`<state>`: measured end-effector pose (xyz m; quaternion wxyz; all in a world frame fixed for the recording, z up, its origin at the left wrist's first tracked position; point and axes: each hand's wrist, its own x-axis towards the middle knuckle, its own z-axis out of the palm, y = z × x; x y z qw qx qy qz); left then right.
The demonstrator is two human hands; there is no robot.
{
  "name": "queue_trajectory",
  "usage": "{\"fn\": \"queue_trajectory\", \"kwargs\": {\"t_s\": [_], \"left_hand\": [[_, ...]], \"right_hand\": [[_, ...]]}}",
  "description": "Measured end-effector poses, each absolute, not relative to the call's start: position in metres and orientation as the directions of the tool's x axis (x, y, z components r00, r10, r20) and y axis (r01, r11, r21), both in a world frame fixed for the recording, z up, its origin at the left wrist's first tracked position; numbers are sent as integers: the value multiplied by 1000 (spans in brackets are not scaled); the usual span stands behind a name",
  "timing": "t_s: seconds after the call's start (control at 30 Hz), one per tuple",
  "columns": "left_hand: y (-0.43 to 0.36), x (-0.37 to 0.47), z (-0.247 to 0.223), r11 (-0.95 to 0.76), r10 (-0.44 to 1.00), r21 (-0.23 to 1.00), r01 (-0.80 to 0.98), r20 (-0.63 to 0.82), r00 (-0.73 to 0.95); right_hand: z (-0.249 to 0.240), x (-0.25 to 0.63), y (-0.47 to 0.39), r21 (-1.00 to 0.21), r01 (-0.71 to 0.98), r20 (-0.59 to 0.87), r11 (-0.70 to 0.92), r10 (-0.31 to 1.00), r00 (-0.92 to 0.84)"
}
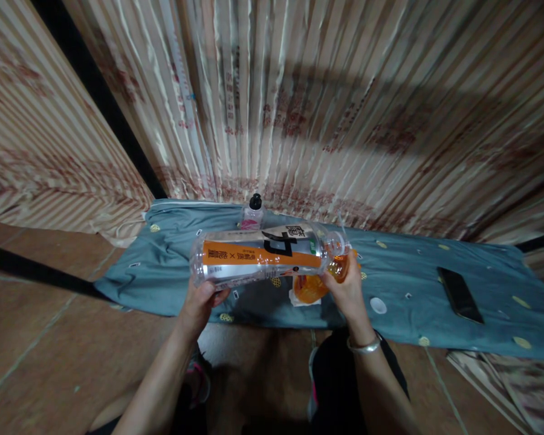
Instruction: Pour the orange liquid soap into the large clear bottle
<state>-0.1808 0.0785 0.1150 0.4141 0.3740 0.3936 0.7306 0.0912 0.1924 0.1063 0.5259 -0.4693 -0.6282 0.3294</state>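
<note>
A large clear drink bottle point(263, 251) with a silver and orange label is held sideways, its base to the left. My left hand point(203, 301) is closed around the base end. My right hand point(348, 287) is closed on a container of orange liquid point(309, 289), just below the drink bottle's neck end. Part of that container is hidden behind the drink bottle and my fingers. Whether the two openings touch, I cannot tell. Under the container lies a white tissue point(301, 300).
Behind the drink bottle stands a small clear bottle with a black top point(255, 202). On the blue-green cloth point(403, 266) to the right lie a white round cap point(378, 306) and a dark phone point(460, 295). A pleated curtain point(299, 109) hangs behind; dark poles point(104, 90) stand at left.
</note>
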Motion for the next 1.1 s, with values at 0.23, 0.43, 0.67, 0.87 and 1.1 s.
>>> {"fn": "queue_trajectory", "kwargs": {"t_s": [0.23, 0.43, 0.67, 0.87, 1.1], "left_hand": [[78, -178, 119, -360, 895, 872, -333, 221, -388], [77, -179, 117, -309, 897, 892, -330, 158, -413], [74, -177, 129, -255, 889, 910, -326, 89, -449], [73, -176, 127, -310, 866, 912, -268, 155, -475], [76, -176, 116, -351, 852, 899, -261, 192, -487]], "right_hand": [[107, 91, 192, -907, 252, 349, 337, 937, 3], [106, 91, 192, -901, 261, 358, 348, 934, -8], [108, 91, 192, -900, 269, 356, 343, 935, 0], [108, 91, 192, -904, 263, 348, 336, 937, -1], [103, 93, 194, -892, 287, 363, 348, 932, -1]]}}
